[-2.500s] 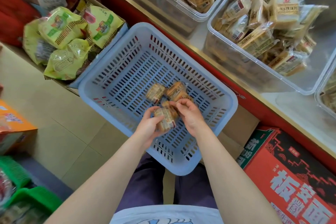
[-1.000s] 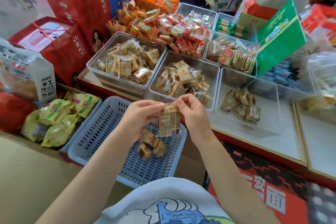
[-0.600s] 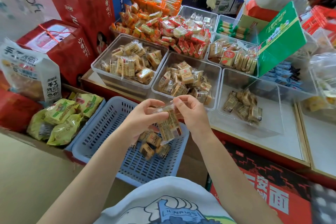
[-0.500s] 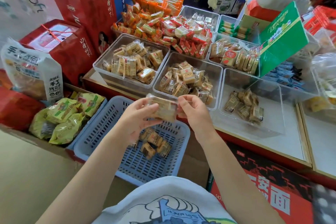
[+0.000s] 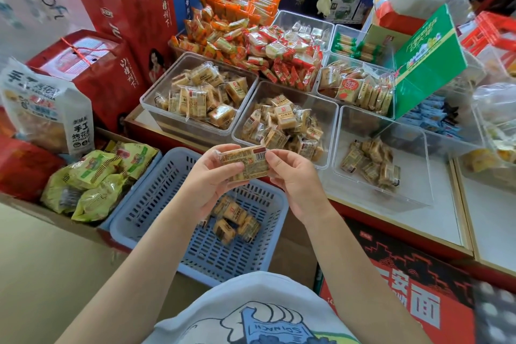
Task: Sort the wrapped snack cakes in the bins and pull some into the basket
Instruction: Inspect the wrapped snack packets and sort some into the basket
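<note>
1. Clear-wrapped, one cake point(image 5: 245, 162) lies flat between two hands above the basket point(image 5: 156, 204): the left hand point(image 5: 208, 184) grips its left end with thumb on top and fingers curled under, and the right hand point(image 5: 296, 179) pinches its right end by the barcode
2. Below the hands, the one blue basket holds about four loose cakes point(image 5: 233, 219); the left hand covers part of that pile, so the count is unsure
3. Beyond the hands stand three clear bins in a front row: the left bin point(image 5: 156, 92) is heaped with cakes, the middle bin point(image 5: 326, 109) just past the fingertips is about half full, and the right bin point(image 5: 418, 176), to the right of the right hand, holds one small cluster against its left side; the cakes in each are too many and too overlapped to count
4. Left of the left hand, about four green bags point(image 5: 95, 176) lie in a carton, partly stacked
5. Two red boxes point(image 5: 111, 64) stand far left, behind them
6. Farther bins of red and orange packets blur together, and the right edge is cut off
</note>
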A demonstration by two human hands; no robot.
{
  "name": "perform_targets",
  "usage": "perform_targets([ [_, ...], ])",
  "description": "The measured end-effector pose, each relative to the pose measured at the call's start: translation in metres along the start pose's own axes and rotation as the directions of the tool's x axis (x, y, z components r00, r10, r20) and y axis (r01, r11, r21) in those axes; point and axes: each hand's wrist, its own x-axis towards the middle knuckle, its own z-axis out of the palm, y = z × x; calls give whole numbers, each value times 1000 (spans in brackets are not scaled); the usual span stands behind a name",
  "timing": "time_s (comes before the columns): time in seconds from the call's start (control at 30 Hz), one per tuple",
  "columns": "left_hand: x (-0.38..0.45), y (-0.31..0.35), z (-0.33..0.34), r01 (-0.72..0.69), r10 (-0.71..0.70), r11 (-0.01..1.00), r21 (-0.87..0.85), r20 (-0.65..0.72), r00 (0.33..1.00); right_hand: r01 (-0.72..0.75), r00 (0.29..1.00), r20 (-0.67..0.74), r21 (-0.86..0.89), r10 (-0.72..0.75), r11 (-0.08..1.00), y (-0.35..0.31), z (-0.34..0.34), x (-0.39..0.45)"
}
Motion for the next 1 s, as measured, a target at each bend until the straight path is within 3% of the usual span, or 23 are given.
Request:
perform_targets([
  [0.2,0,-1,-1,-20,22,998,67,-19,1000,19,1000,-6,-45,-19,999,1,-5,0],
  [0.3,1,-1,-4,21,-14,982,190,-37,999,54,998,-7,-40,-55,998,0,-6,-2],
  [0.47,-2,1,5,37,-29,905,424,-25,999,254,966,34,-313,-256,915,-4,-10,-4],
  [0.57,-3,1,14,-16,4,896,444,28,1000,369,929,135,-407,-344,836,-7,-8,-6],
  [0.67,-2,2,19,-47,49,906,420,6,999,411,909,125,-422,-397,808,-5,-6,-6],
  [0.93,-2,4,11,-91,107,968,234,-58,993,309,950,139,-333,-278,891,-2,-9,-4],
  [1.0,-3,6,11,-106,120,968,229,-48,992,333,943,123,-279,-311,901,-3,-9,-4],
])
